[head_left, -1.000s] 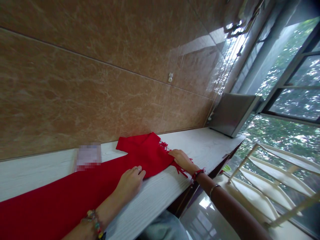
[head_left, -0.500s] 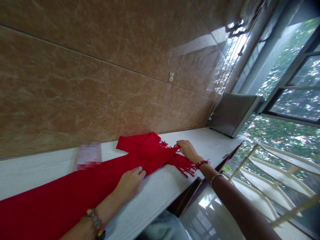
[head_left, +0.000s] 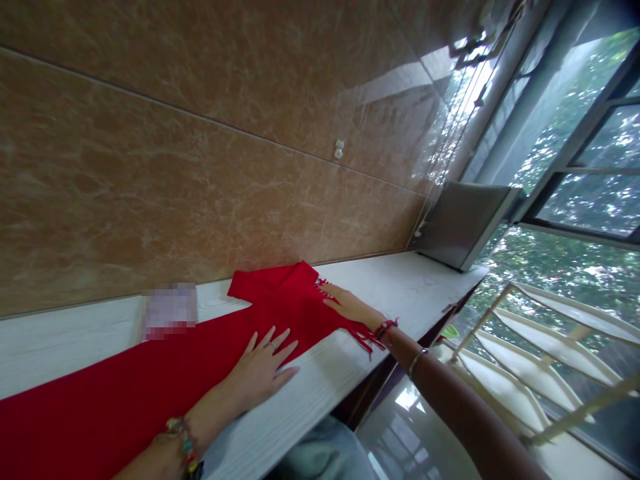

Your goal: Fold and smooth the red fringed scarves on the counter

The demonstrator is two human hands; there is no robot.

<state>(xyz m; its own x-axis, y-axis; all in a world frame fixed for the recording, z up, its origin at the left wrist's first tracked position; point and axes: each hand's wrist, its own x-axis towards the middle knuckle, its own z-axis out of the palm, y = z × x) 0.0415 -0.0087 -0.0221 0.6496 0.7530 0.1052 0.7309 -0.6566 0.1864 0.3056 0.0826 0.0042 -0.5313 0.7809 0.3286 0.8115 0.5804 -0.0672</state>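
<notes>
A long red scarf (head_left: 165,373) with fringed ends lies spread along the white counter (head_left: 390,277). Its far part is folded over toward the wall, where one flap sticks out to the left. My left hand (head_left: 260,370) rests on the scarf near its front edge, fingers spread, a ring on one finger and a beaded bracelet at the wrist. Flat across the fringed end lies my right hand (head_left: 353,308), its fingers stretched toward the wall. Part of the fringe is hidden beneath that hand and wrist.
Behind the scarf a blurred-out item (head_left: 169,312) sits against the brown marbled wall (head_left: 200,167). A grey metal box (head_left: 463,223) stands at the counter's far end. To the right is a cream shelf rack (head_left: 540,353) by the window.
My left hand has let go of the scarf's edge and spread its fingers. My right hand has released the fringe, moved left and flattened onto the scarf's end.
</notes>
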